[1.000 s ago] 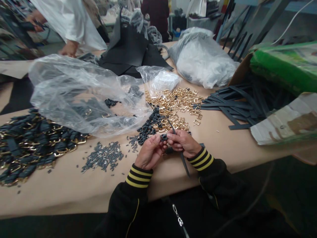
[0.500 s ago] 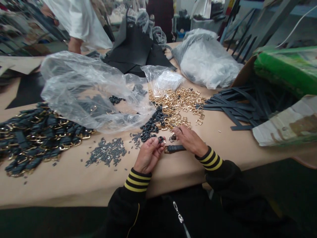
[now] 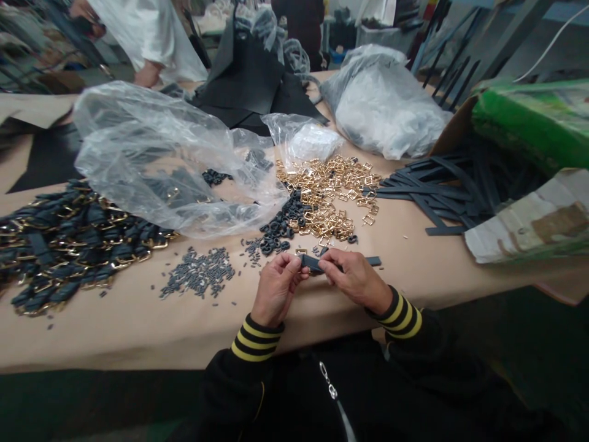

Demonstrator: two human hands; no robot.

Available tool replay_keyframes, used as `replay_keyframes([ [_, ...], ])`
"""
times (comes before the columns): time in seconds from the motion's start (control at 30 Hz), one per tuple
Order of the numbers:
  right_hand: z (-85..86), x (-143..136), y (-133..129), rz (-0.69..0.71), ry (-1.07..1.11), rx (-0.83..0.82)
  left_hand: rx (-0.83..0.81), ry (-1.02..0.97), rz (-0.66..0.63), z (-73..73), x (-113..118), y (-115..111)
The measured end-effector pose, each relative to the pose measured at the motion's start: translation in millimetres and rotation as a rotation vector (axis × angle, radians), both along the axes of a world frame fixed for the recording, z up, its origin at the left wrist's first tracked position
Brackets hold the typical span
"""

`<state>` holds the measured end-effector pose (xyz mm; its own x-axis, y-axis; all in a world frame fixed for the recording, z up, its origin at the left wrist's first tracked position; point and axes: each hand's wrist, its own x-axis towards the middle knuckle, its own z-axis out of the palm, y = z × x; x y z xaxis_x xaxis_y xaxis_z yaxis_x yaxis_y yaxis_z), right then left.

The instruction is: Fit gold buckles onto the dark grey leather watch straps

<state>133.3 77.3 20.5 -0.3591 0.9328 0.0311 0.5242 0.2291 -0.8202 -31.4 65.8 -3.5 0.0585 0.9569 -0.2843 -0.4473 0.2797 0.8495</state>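
Note:
A dark strap (image 3: 311, 264) is pinched between my two hands, with a gold buckle (image 3: 300, 252) at its left end. My left hand (image 3: 278, 285) grips it near the buckle. My right hand (image 3: 354, 276) grips it farther along, and its flat end shows beyond the fingers on the right. Just behind the hands are a heap of gold buckles (image 3: 329, 196) and a pile of small dark loops (image 3: 278, 233). Small dark pieces (image 3: 197, 272) lie scattered left of my left hand.
Finished-looking buckled straps (image 3: 83, 245) are heaped at the left. Clear plastic bags (image 3: 175, 159) lie behind them. Long dark strips (image 3: 442, 190) spill from a box (image 3: 534, 215) at the right. Black sheets (image 3: 248, 86) lie at the back; a person in white (image 3: 161, 43) stands beyond.
Both hands now grip the strap, which lay on the table between them before. The small loop in my left fingertips no longer shows there. The person in white has shifted a hand slightly right.

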Motion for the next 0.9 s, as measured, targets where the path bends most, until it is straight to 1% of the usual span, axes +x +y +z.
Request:
replay_keyframes([
  [0.1,5.0,5.9,-1.4,0.105,-0.062,-0.009,0.055,0.161,-0.05,-3.5,1.2,-7.0],
  [0.17,9.1,11.0,-1.6,0.216,-0.064,-0.053,0.087,0.268,-0.089,-4.8,2.1,-12.1],
  [0.23,11.9,15.6,-1.5,0.32,-0.041,-0.123,0.115,0.302,-0.124,-4.8,2.7,-16.7],
  [0.27,12.4,17.4,-1.5,0.343,-0.032,-0.152,0.128,0.294,-0.139,-4.4,2.9,-18.5],
  [0.33,11.8,20.1,-2.2,0.323,-0.035,-0.17,0.148,0.265,-0.166,-3.2,2.8,-21.2],
  [0.4,9.8,21.1,-4.0,0.278,-0.056,-0.146,0.142,0.242,-0.183,-2.1,2.7,-23.1],
  [0.57,4.2,15.1,-13.1,0.281,-0.053,-0.087,0.059,0.206,-0.203,-2.4,7.0,-25.3],
  [0.73,-6.0,-1.2,-24.0,0.114,-0.025,-0.069,0.054,0.187,-0.165,-5.6,15.6,-25.8],
  [0.8,-10.5,-5.9,-28.2,0.045,-0.017,-0.072,0.018,0.108,-0.148,-6.9,18.1,-27.3],
  [0.9,-15.3,-7.8,-33.3,-0.017,-0.063,-0.05,-0.028,-0.026,-0.07,-7.6,18.9,-31.6],
])
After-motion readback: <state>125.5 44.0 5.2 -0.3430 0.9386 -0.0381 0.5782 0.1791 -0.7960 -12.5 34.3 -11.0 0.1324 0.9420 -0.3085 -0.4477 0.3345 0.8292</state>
